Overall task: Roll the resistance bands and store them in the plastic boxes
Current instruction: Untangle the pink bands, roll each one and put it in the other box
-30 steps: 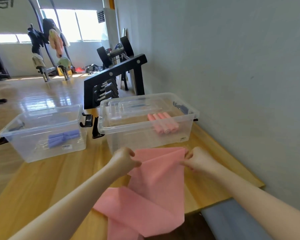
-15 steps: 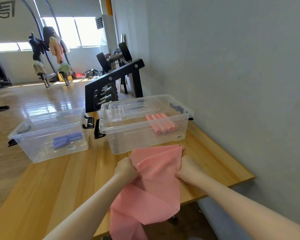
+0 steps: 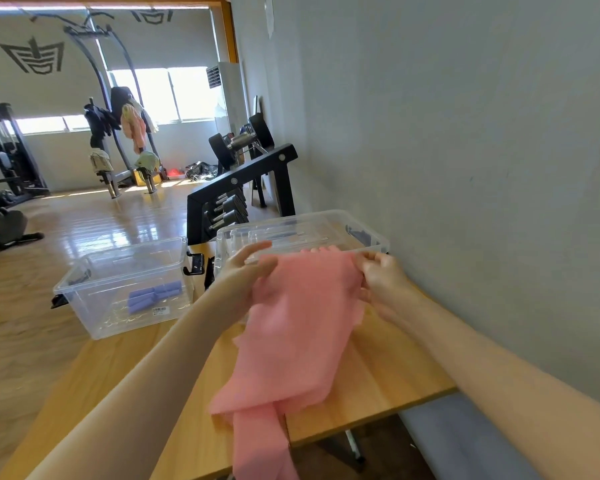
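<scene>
Head view. Both hands hold a pink band by its upper edge, lifted above the tabletop. The left hand grips the upper left corner, fingers partly extended over the fabric, thumb pressed against it. The right hand pinches the upper right corner with curled fingers. The band hangs slack and motion-blurred; its lower end drapes across the tabletop and falls past the near edge.

Directly behind the band stands the right box, clear plastic, close to the wall; pink rolls just show above the band's top edge. The left box stands apart from it, near the tabletop's left edge, with purple rolls on its floor. Black clips lie in the gap between the boxes.

Bare tabletop lies on both sides of the band, wider at the left. Beyond the far edge stands a dumbbell rack, then open wooden floor.
</scene>
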